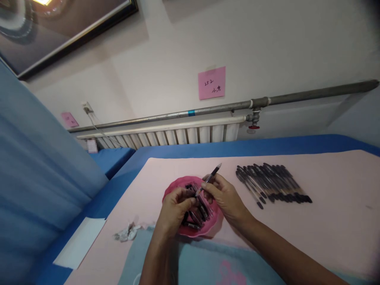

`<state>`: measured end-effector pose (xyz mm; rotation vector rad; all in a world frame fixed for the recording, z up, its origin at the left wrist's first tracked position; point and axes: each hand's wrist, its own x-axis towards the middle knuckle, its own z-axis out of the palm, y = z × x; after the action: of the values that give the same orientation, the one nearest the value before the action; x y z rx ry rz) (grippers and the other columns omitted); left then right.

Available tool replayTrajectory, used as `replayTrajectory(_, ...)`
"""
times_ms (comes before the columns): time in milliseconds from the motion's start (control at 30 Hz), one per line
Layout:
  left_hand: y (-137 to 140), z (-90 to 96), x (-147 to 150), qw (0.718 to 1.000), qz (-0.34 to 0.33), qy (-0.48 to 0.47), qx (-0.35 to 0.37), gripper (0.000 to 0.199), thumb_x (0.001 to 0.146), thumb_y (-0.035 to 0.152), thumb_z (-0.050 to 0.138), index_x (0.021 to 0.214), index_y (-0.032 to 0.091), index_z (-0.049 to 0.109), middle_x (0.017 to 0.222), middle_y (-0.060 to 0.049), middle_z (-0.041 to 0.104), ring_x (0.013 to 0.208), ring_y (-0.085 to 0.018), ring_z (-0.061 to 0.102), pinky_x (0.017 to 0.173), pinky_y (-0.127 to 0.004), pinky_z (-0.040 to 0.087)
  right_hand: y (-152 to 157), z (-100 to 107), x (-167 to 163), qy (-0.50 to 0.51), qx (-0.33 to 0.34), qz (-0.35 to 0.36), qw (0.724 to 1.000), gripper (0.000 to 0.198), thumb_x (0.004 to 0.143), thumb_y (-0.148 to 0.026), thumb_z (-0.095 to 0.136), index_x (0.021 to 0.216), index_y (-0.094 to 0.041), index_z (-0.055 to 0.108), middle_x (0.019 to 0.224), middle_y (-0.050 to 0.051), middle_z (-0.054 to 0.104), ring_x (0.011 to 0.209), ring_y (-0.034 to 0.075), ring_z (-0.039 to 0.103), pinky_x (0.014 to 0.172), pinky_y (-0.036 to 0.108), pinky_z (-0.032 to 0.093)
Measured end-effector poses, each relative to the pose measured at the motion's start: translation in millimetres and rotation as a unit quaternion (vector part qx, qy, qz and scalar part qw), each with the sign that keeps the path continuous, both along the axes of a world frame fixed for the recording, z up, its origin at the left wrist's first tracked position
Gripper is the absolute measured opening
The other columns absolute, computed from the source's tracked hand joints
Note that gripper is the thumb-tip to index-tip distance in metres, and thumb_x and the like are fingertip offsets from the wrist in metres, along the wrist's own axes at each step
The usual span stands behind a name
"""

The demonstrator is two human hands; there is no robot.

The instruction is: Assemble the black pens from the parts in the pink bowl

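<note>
Above a pink basin (214, 230), both hands meet on one pen (211, 175). Its bare tip points up and away to the right. My right hand (221, 194) pinches the pen's barrel near the middle. At the lower end, the fingers of my left hand (175, 208) are closed; whether they grip the pen's end or a small part there is hard to make out. Inside the basin lie several dark pen parts (202, 211), partly hidden by the hands. To the right, a row of capped dark pens (271, 182) lies side by side on the pink cloth.
The pink cloth (335, 221) covers a blue table (190, 149). Crumpled tissue (128, 232) and a white paper sheet (81, 242) lie left. A teal cloth (202, 261) is nearest me. Behind stand a radiator (181, 135) and a pipe (166, 117); a blue curtain (38, 170) hangs left.
</note>
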<state>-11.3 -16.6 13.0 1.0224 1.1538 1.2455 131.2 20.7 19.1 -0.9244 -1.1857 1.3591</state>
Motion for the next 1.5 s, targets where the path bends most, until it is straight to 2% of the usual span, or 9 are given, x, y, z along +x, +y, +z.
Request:
replayTrajectory(100,0,0.4,1,1.0,-0.002,-0.009,-0.007,0.019,0.063,0.021,0.068,0.079,0.013,0.061,0.07,-0.001,0.065,0.057,-0.01,0.058,0.059,-0.024,0.047,-1,-1,0,0.006,0.003,0.035,0.999,0.017,0.069,-0.029,0.059,0.081,-0.018,0.057,0.055,-0.005,0.054,0.046,0.009,0.048,0.046,0.022,0.038)
replayTrajectory(200,1,0.8,2,1.0,0.001,-0.015,-0.005,0.019,0.064,0.022,0.067,0.08,0.012,0.061,0.072,-0.002,0.065,0.059,-0.011,0.059,0.061,-0.025,0.047,-1,-2,0,0.012,0.005,0.066,0.998,0.012,0.071,-0.029,0.057,0.076,-0.018,0.055,0.057,-0.005,0.055,0.046,0.009,0.048,0.046,0.023,0.039)
replayTrajectory(367,1,0.5,3,1.0,-0.001,-0.011,-0.012,0.021,0.064,0.022,0.068,0.081,0.012,0.061,0.073,-0.003,0.066,0.059,-0.011,0.059,0.061,-0.025,0.048,-1,-5,0,-0.006,0.003,0.037,0.999,0.017,0.07,-0.033,0.06,0.073,-0.019,0.053,0.051,-0.007,0.051,0.039,0.007,0.043,0.04,0.021,0.034)
replayTrajectory(467,1,1.1,3,1.0,0.001,-0.015,-0.01,0.021,0.063,0.023,0.068,0.08,0.012,0.061,0.072,-0.002,0.065,0.062,-0.012,0.06,0.061,-0.025,0.048,0,-6,0,0.003,0.001,0.066,0.998,0.017,0.071,-0.033,0.059,0.079,-0.018,0.054,0.053,-0.006,0.053,0.039,0.008,0.044,0.041,0.021,0.035)
replayTrajectory(633,2,1.4,4,1.0,0.001,-0.014,-0.014,0.021,0.062,0.023,0.069,0.078,0.012,0.06,0.072,-0.002,0.065,0.061,-0.012,0.06,0.06,-0.024,0.048,1,-7,1,-0.017,0.001,0.05,0.999,0.02,0.073,-0.037,0.058,0.071,-0.019,0.051,0.05,-0.007,0.051,0.037,0.007,0.042,0.038,0.02,0.032)
replayTrajectory(733,2,0.7,5,1.0,0.001,-0.015,-0.009,0.02,0.063,0.023,0.068,0.078,0.013,0.06,0.071,-0.002,0.065,0.062,-0.012,0.06,0.06,-0.024,0.049,2,-8,1,0.0,-0.007,0.074,0.997,0.017,0.073,-0.034,0.057,0.078,-0.018,0.053,0.056,-0.005,0.056,0.04,0.007,0.046,0.041,0.02,0.035)
replayTrajectory(1033,0,3.0,6,1.0,0.002,-0.023,-0.009,0.022,0.062,0.025,0.069,0.077,0.012,0.06,0.071,-0.003,0.065,0.061,-0.012,0.059,0.059,-0.024,0.048,1,-9,0,0.021,-0.021,0.099,0.995,0.013,0.071,-0.028,0.058,0.077,-0.018,0.053,0.059,-0.004,0.059,0.04,0.007,0.049,0.041,0.02,0.038)
replayTrajectory(1333,1,2.2,7,1.0,0.001,-0.018,-0.012,0.022,0.062,0.026,0.07,0.077,0.012,0.061,0.072,-0.003,0.065,0.062,-0.013,0.06,0.06,-0.024,0.048,-2,-8,0,0.051,-0.044,0.093,0.993,0.013,0.07,-0.027,0.06,0.075,-0.018,0.052,0.057,-0.005,0.058,0.041,0.007,0.049,0.042,0.019,0.037)
replayTrajectory(1500,0,1.2,8,0.999,-0.03,-0.016,-0.02,0.021,0.065,0.027,0.067,0.081,0.014,0.06,0.074,-0.003,0.066,0.063,-0.014,0.061,0.061,-0.026,0.048,-1,-11,-1,0.058,-0.061,0.085,0.993,0.012,0.069,-0.027,0.06,0.074,-0.019,0.052,0.054,-0.005,0.056,0.04,0.008,0.048,0.04,0.019,0.037)
